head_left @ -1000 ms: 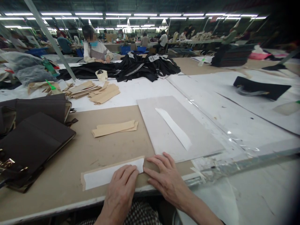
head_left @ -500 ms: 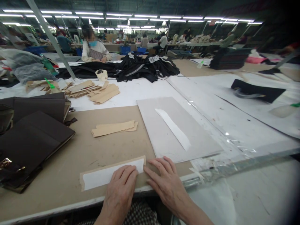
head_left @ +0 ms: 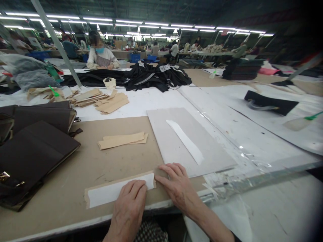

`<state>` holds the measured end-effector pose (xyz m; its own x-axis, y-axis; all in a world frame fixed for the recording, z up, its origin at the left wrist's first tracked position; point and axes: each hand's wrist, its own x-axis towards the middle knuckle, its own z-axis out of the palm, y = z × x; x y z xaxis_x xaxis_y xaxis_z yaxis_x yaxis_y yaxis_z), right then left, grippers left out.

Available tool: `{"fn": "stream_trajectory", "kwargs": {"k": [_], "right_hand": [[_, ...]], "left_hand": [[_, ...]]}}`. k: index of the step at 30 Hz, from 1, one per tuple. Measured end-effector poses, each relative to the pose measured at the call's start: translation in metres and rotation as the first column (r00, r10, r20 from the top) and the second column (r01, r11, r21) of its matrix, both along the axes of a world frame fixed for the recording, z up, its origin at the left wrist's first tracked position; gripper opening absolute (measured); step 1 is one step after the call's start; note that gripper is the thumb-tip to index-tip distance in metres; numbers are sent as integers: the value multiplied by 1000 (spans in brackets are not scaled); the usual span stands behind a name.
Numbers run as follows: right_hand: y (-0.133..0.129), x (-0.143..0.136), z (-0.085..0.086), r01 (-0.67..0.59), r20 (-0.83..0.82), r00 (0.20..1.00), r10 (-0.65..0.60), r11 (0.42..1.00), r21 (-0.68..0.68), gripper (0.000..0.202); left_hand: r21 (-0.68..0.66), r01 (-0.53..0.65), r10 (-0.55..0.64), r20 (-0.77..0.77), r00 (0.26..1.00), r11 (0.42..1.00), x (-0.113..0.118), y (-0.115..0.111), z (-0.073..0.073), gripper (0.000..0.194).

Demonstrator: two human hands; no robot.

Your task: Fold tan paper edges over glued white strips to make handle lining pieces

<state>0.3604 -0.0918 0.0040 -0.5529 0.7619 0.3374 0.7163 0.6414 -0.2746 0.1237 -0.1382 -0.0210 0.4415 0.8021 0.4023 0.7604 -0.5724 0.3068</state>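
A white strip [head_left: 104,195] lies on top of a slightly larger tan piece [head_left: 117,179], whose border shows around it near the table's front edge. My left hand [head_left: 130,205] rests flat on the white strip, fingers stretched out and close together. At the strip's right end is my right hand [head_left: 178,188], open with its fingers apart; the fingertips touch the tan end edge. Beyond them lie a couple of overlapping tan strips [head_left: 122,140]. Another white strip [head_left: 185,143] lies on a grey board [head_left: 165,144] ahead of my right hand.
Dark brown bags [head_left: 37,158] lie on the left. Tan pieces [head_left: 113,103] are piled farther back, before a heap of black strips [head_left: 158,77]. On the right are a black piece with a handle [head_left: 272,102] and a green-tipped bottle [head_left: 300,122]. A co-worker [head_left: 102,58] sits opposite.
My right hand has shifted slightly up along the strip's right end, with its fingers angled more to the left. My left hand stays on the white strip. The view has turned a little.
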Motion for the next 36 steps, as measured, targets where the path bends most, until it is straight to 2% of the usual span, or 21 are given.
{"fn": "stream_trajectory", "kwargs": {"k": [5, 8, 11, 17, 24, 30, 36], "right_hand": [[14, 17, -5, -205, 20, 979, 204, 979, 0, 46], [16, 22, -6, -250, 43, 967, 250, 968, -22, 49], [14, 22, -6, -238, 27, 971, 239, 971, -33, 50], [12, 20, -7, -125, 9, 992, 125, 992, 8, 46], [17, 15, -6, -169, 107, 980, 169, 986, -1, 49], [17, 16, -9, -179, 17, 984, 179, 984, 14, 47], [16, 19, -12, -210, -7, 978, 210, 977, 49, 41]], "left_hand": [[2, -10, 10, 20, 1000, 1000, -1, -2, 0, 29], [11, -12, 12, 19, 1000, 1000, -3, -3, -1, 29], [10, -12, 12, 17, 1000, 1000, -3, -3, -3, 29], [7, -9, 9, 16, 1000, 1000, -2, -2, -3, 30], [19, -17, 17, 1, 1000, 1000, -2, -4, -2, 31], [109, -29, 38, -85, 996, 994, 4, -1, 6, 34], [163, -44, 59, -87, 994, 986, 12, 0, 13, 33]]}}
